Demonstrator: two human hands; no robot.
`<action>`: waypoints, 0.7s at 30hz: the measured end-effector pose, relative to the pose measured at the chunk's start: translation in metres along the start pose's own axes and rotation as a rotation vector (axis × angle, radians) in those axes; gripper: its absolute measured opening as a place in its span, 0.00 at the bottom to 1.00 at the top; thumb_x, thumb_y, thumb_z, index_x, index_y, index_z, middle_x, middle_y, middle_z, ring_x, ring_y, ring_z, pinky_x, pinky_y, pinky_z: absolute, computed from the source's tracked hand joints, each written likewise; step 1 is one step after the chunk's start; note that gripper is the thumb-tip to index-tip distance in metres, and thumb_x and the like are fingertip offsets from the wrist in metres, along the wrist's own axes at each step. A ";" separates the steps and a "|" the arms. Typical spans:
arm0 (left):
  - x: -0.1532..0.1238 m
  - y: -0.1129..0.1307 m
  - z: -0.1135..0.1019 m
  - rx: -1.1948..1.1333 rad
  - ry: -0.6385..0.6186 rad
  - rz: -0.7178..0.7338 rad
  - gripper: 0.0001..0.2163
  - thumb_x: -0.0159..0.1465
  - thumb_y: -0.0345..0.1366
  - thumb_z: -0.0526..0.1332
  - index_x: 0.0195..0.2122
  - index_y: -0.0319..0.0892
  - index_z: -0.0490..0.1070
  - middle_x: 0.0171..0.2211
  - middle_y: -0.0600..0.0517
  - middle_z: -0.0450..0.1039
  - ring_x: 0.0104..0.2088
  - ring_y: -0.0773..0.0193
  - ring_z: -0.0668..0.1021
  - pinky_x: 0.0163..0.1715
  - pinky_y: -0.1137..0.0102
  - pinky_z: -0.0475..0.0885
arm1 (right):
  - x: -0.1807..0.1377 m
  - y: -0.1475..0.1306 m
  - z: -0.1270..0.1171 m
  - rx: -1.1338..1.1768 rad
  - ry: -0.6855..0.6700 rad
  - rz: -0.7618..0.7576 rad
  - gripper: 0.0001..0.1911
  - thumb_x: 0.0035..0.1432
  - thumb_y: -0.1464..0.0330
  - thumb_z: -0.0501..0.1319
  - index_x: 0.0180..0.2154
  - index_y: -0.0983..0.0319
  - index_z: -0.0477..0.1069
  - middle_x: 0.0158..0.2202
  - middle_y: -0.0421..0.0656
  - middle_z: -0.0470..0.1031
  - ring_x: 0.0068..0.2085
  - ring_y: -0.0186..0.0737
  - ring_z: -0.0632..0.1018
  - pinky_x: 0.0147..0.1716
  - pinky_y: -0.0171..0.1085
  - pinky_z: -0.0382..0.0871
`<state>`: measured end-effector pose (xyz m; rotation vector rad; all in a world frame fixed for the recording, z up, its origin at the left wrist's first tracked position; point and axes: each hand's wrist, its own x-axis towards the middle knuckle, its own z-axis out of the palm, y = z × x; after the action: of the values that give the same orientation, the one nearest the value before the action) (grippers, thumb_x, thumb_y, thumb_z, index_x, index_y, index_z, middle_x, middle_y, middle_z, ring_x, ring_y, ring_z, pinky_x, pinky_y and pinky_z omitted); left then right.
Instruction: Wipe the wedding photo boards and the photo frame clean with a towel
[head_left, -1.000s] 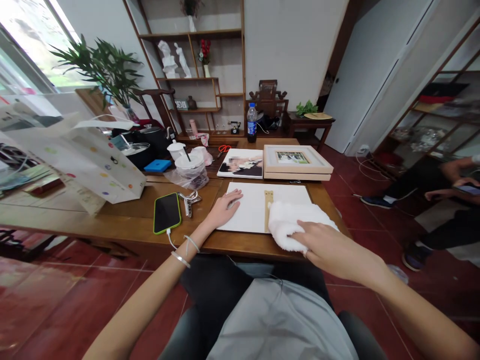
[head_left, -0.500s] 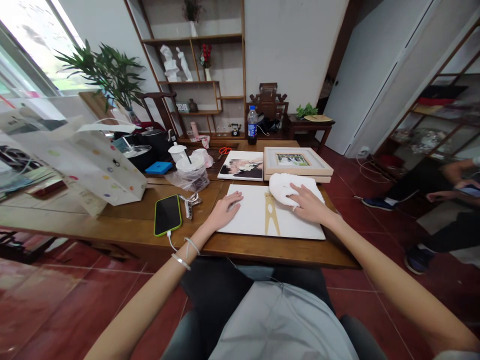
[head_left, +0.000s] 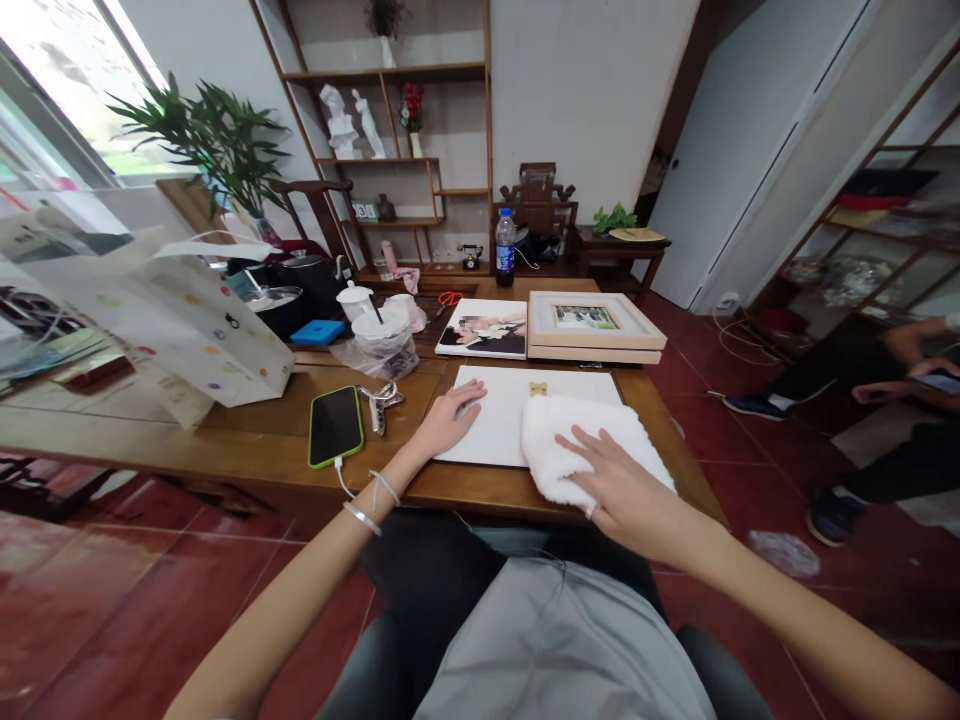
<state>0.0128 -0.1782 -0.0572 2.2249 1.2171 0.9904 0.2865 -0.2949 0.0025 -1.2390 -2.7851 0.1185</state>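
On the wooden table in front of me lies a white board (head_left: 499, 435) with a dark edge. My left hand (head_left: 448, 418) rests flat on its left side, fingers stretched out, holding nothing. With spread fingers, my right hand (head_left: 604, 480) presses down on a fluffy white cloth (head_left: 551, 450). That cloth covers the board's right front part and hangs past the edge. A tan stand piece (head_left: 538, 388) on the board shows only its top; the cloth hides the rest.
Behind the board are a photo panel (head_left: 484, 328) and light wood frames (head_left: 596, 325). A phone (head_left: 336, 427), lidded cup (head_left: 375, 325) and paper bag (head_left: 247, 345) stand left. A bottle (head_left: 505, 250) is farther back. Someone holding a phone sits at right.
My right hand has drawn the white cloth from the board's far right toward me, over the tan piece's legs and the front edge. My left hand stays in place.
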 end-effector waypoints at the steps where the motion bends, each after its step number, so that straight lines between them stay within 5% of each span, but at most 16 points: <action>1: 0.000 0.000 0.000 -0.001 0.001 0.004 0.16 0.61 0.38 0.53 0.48 0.40 0.70 0.54 0.45 0.66 0.58 0.59 0.64 0.59 0.59 0.54 | -0.003 -0.004 0.001 0.003 -0.005 0.000 0.21 0.44 0.78 0.54 0.42 0.63 0.72 0.62 0.51 0.53 0.63 0.54 0.48 0.59 0.57 0.43; 9: 0.001 -0.001 0.000 0.013 -0.003 -0.007 0.16 0.61 0.37 0.53 0.48 0.40 0.70 0.54 0.44 0.66 0.58 0.59 0.65 0.59 0.58 0.54 | 0.030 0.036 0.004 0.101 0.046 -0.062 0.22 0.49 0.78 0.52 0.47 0.64 0.68 0.61 0.50 0.56 0.63 0.50 0.47 0.59 0.55 0.42; 15: 0.001 -0.001 0.000 0.030 -0.008 -0.017 0.16 0.61 0.37 0.53 0.49 0.40 0.69 0.55 0.45 0.66 0.58 0.58 0.64 0.59 0.58 0.54 | 0.087 0.058 0.008 0.213 0.206 0.076 0.18 0.63 0.65 0.45 0.48 0.62 0.67 0.56 0.46 0.65 0.59 0.52 0.59 0.56 0.55 0.48; 21: 0.001 -0.003 0.000 0.037 -0.009 -0.006 0.16 0.61 0.37 0.53 0.49 0.41 0.69 0.55 0.46 0.66 0.58 0.59 0.64 0.59 0.59 0.55 | 0.114 0.055 0.015 0.101 0.153 0.139 0.20 0.58 0.71 0.48 0.51 0.62 0.66 0.57 0.48 0.63 0.61 0.55 0.53 0.56 0.58 0.44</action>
<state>0.0117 -0.1761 -0.0592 2.2498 1.2470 0.9619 0.2496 -0.1742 -0.0120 -1.3548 -2.5311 0.1637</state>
